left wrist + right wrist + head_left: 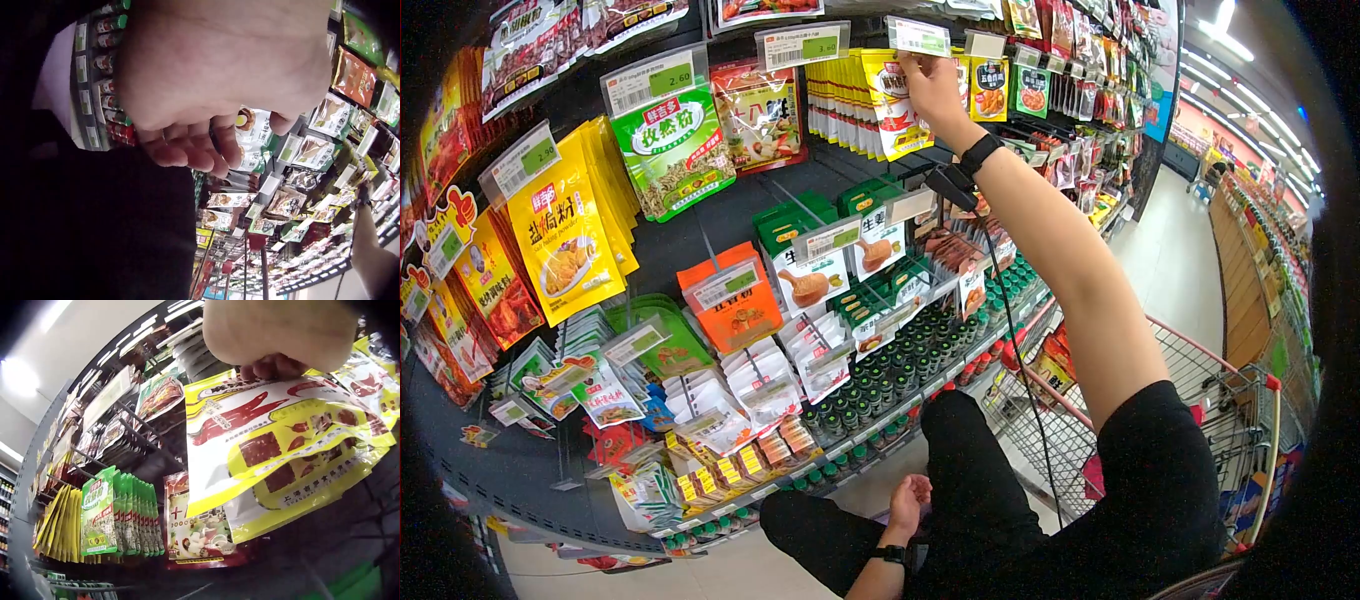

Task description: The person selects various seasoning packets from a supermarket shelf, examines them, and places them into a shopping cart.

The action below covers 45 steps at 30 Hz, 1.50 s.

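Note:
At the upper shelf, my right hand [935, 92] pinches the top edge of a yellow-and-white spice packet [896, 112] printed with red chilies, just beneath a price tag [919, 37]. In the right wrist view the chili packet [244, 440] tilts outward, its top under my curled fingers [273, 367], with a similar packet [300, 494] behind it. A row of yellow packets [837, 105] hangs to its left. My left hand [908, 503] hangs between the knees, fingers loosely bent and holding nothing; the left wrist view shows its relaxed fingers [200, 147].
Green cumin packets [672, 155] and a red packet [758, 118] hang left of my right hand. Lower down stand rows of small green-capped bottles [880, 375]. A shopping cart [1190, 365] is close on the right, and a dark cable [1022, 370] runs down from the right wrist.

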Each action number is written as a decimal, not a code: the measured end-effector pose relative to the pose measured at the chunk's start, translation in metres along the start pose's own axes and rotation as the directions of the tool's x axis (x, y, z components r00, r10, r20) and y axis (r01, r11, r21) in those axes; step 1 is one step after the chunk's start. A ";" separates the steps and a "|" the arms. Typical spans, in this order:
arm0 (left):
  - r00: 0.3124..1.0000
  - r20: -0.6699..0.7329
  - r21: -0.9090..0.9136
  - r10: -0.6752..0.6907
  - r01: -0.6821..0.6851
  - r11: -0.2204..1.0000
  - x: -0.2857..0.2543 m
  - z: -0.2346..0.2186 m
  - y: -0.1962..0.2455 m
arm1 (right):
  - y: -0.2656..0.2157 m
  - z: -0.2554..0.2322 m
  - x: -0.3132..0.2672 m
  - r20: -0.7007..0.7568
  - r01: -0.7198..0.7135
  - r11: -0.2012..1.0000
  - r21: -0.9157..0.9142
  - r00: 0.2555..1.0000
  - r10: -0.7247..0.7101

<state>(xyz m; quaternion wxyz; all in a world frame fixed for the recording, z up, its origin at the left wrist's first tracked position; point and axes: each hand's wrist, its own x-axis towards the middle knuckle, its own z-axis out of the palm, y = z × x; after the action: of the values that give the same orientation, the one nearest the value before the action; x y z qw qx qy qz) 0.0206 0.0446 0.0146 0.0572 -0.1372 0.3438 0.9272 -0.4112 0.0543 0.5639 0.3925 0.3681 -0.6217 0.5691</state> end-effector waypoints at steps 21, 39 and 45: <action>0.999 -0.043 -0.003 -0.010 0.010 1.000 -0.008 0.018 0.011 | -0.034 -0.252 -0.204 0.855 -0.414 0.801 -0.433 0.094 0.510; 0.966 -0.255 0.082 -0.041 0.064 0.995 -0.007 0.010 0.007 | 0.104 -0.303 -0.474 0.750 -0.273 0.762 -0.588 0.170 0.640; 0.974 -0.221 0.129 -0.053 0.083 0.988 -0.002 0.020 0.008 | 0.066 -0.291 -0.429 0.710 -0.269 0.801 -0.535 0.371 0.598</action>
<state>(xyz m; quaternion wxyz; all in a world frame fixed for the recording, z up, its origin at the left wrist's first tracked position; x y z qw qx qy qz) 0.0165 0.0516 0.0349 0.0603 -0.2450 0.4061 0.8783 -0.2699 0.3545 0.1599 -0.0790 0.3472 -0.8911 0.2812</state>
